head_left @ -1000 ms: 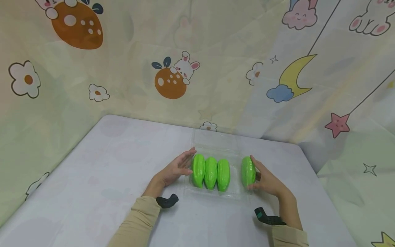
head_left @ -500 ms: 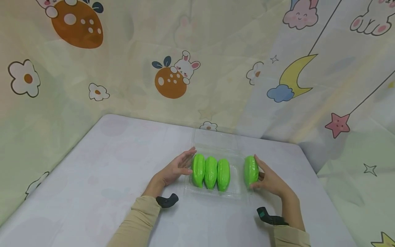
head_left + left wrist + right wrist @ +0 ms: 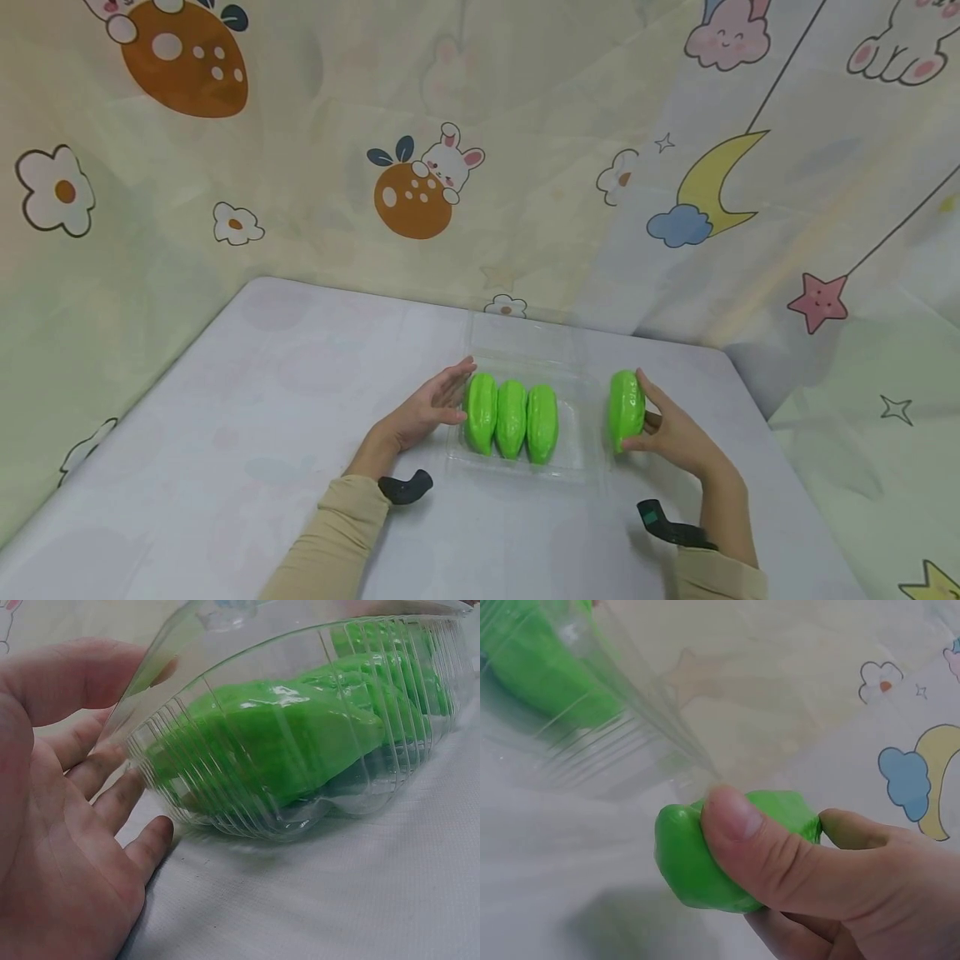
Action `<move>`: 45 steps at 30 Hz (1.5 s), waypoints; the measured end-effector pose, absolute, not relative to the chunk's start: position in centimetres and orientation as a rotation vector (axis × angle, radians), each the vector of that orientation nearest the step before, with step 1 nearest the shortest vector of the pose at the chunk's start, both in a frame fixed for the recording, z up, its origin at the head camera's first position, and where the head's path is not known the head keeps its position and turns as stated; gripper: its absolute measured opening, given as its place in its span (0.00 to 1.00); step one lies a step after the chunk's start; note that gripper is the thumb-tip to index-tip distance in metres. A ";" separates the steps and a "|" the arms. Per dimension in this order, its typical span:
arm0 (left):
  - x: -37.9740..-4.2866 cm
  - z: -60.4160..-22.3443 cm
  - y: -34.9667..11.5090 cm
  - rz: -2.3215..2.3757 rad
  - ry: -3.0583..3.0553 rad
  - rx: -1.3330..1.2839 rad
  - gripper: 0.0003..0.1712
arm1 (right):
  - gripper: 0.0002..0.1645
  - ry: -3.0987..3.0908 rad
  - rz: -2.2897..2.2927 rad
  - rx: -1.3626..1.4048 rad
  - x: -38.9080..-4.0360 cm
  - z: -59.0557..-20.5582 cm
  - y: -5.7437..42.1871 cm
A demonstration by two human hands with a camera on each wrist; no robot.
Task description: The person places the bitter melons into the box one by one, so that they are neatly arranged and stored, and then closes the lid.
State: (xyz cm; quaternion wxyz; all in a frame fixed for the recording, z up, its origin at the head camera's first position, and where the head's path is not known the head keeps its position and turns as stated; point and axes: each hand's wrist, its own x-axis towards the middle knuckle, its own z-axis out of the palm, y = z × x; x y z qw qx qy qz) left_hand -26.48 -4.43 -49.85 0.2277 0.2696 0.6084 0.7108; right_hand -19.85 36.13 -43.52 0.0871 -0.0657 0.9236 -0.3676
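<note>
Between thumb and fingers, my right hand (image 3: 678, 437) holds a glossy green toy fruit (image 3: 627, 410), long and ridged like a star fruit. It is just right of a clear plastic clamshell box (image 3: 581, 437), raised over the table with a shadow below in the right wrist view. Three similar green fruits, left (image 3: 482, 414), middle (image 3: 512, 419) and right (image 3: 542, 423), lie side by side in the box. My left hand (image 3: 423, 410) is at the box's left side, fingers extended. In the left wrist view its fingertips (image 3: 154, 832) are against or very near the ribbed wall (image 3: 247, 802).
The box's clear lid (image 3: 521, 337) lies folded back toward the far table edge. A white cloth covers the table (image 3: 247, 467). Behind it hangs a printed curtain (image 3: 315, 183). Black wrist mounts, left (image 3: 406, 488) and right (image 3: 671, 527), sit on both arms.
My right hand has carried the green toy fruit from the box's right end rightward and slightly up, out past its edge. The left hand and the other three fruits have stayed put.
</note>
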 end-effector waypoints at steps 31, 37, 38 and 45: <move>-26.5 -49.9 -4.6 1.978 1.653 0.771 0.51 | 0.73 2.774 -1.156 -0.414 -19.2 -39.9 32.7; -26.5 -49.9 -4.5 1.980 1.657 0.769 0.50 | 0.73 2.753 -1.166 -0.465 -19.4 -40.0 31.8; -26.5 -49.9 -4.5 1.980 1.657 0.770 0.50 | 0.72 2.747 -1.168 -0.473 -19.4 -40.1 31.6; -26.5 -49.9 -4.5 1.981 1.658 0.778 0.50 | 0.71 2.736 -1.171 -0.519 -19.7 -40.4 30.9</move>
